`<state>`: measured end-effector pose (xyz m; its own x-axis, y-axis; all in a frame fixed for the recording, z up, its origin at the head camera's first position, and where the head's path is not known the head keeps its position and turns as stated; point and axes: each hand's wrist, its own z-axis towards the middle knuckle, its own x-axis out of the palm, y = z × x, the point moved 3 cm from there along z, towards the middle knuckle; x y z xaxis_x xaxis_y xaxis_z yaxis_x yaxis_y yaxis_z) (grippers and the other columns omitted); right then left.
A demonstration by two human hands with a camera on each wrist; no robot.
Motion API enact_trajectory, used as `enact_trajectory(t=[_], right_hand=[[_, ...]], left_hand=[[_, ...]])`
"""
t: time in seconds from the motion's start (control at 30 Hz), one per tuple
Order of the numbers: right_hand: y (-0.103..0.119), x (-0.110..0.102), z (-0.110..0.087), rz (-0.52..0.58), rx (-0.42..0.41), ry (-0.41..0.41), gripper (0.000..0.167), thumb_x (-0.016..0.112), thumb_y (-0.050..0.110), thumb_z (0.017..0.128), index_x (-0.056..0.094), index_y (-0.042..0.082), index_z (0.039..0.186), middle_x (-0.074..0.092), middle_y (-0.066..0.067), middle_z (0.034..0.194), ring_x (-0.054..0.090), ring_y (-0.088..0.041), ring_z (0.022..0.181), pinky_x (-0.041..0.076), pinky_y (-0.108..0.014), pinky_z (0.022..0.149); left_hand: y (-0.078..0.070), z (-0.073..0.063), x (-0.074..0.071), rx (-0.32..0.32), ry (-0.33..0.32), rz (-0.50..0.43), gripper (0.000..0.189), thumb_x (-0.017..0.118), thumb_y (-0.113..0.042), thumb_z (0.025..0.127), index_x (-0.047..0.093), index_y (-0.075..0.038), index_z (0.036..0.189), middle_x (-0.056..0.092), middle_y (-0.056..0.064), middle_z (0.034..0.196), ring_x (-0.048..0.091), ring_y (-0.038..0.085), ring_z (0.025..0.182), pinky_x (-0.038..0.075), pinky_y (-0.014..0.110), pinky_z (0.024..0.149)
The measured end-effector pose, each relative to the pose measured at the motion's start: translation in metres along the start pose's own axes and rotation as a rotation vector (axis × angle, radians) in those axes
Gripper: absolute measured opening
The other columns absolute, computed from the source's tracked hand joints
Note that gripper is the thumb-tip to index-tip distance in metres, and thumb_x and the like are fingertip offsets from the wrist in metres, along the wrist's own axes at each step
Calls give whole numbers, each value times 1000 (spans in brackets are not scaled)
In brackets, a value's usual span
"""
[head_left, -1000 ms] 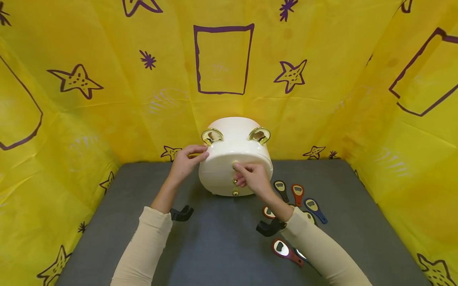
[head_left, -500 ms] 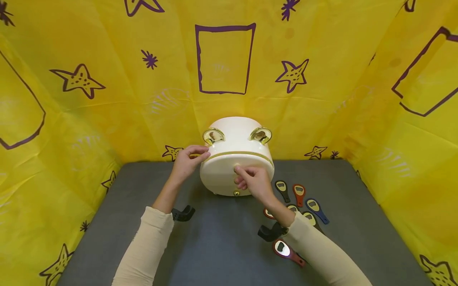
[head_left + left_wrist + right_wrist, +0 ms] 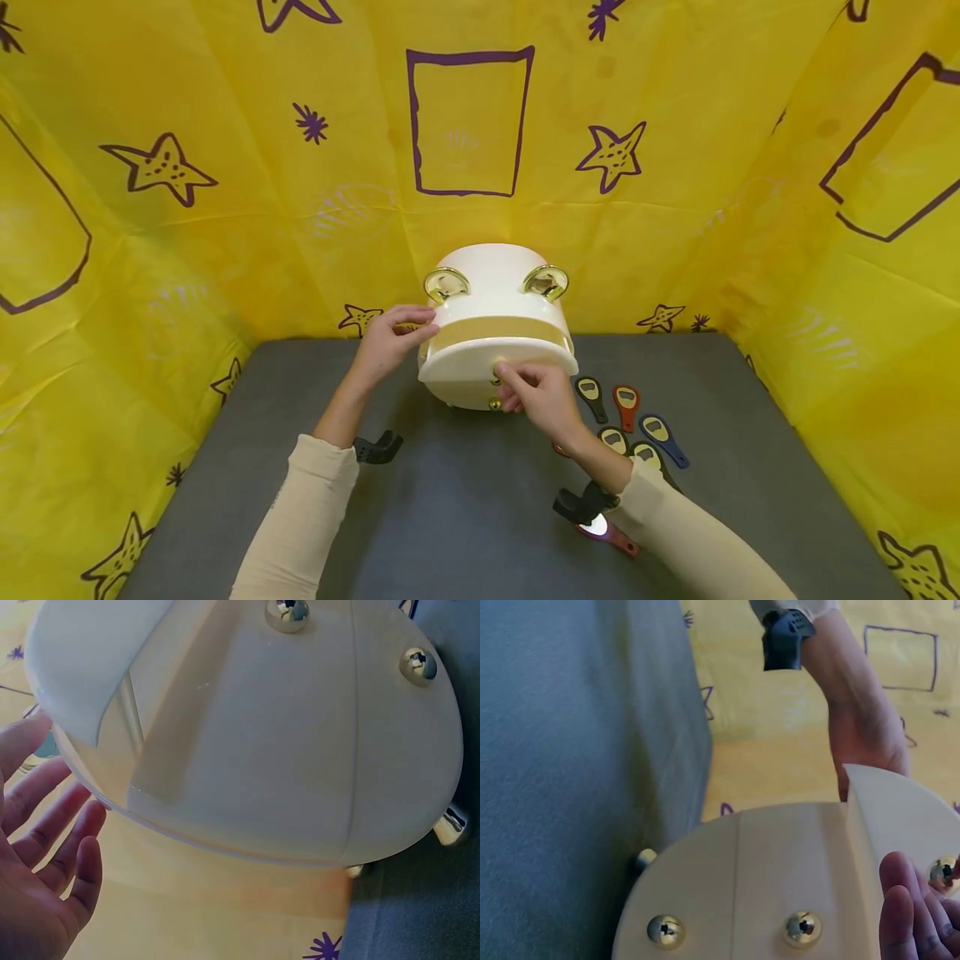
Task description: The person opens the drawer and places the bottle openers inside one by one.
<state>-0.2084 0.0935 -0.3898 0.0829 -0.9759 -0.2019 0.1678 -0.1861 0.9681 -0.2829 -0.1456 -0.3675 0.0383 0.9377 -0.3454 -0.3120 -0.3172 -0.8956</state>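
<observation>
A cream oval drawer box (image 3: 491,279) with two gold loop handles on top stands at the back of the grey table (image 3: 450,508). Its top drawer (image 3: 465,367) is pulled partly out, and my right hand (image 3: 506,379) pinches that drawer's gold knob (image 3: 943,871). My left hand (image 3: 422,323) rests with straight fingers against the box's upper left side; the left wrist view shows those fingers (image 3: 52,825) beside the box wall (image 3: 285,765). Two lower gold knobs (image 3: 665,931) (image 3: 802,926) sit on the drawer fronts below.
Several coloured bottle openers (image 3: 624,404) lie on the table right of the box, and one red opener (image 3: 611,533) lies near my right forearm. Yellow cloth walls (image 3: 187,250) with purple stars close in the back and both sides.
The top drawer has slid out toward me, drawn by my right hand, which moved nearer. The left hand has stayed on the box's side.
</observation>
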Motion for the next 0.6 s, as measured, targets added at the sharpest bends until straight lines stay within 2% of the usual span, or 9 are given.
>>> enact_trajectory(t=[0.27,0.6], right_hand=[[4,-1,-13,-81,-59,21,31,66,26,93,74,-1,79,69,-17,67,64,-16,52,56,-29,56],[8,-2,-38,-124,-97,27,26,67,24,93,75,3,79,69,-12,64,65,-18,50,55,-30,54]], left_hand=[[0,0,-1,8,-8,12,29,77,-15,84,73,3,106,67,17,117,59,13,105,52,22,86],[-2,0,0,9,5,21,28,76,-15,85,73,2,107,66,17,117,60,24,110,50,15,82]])
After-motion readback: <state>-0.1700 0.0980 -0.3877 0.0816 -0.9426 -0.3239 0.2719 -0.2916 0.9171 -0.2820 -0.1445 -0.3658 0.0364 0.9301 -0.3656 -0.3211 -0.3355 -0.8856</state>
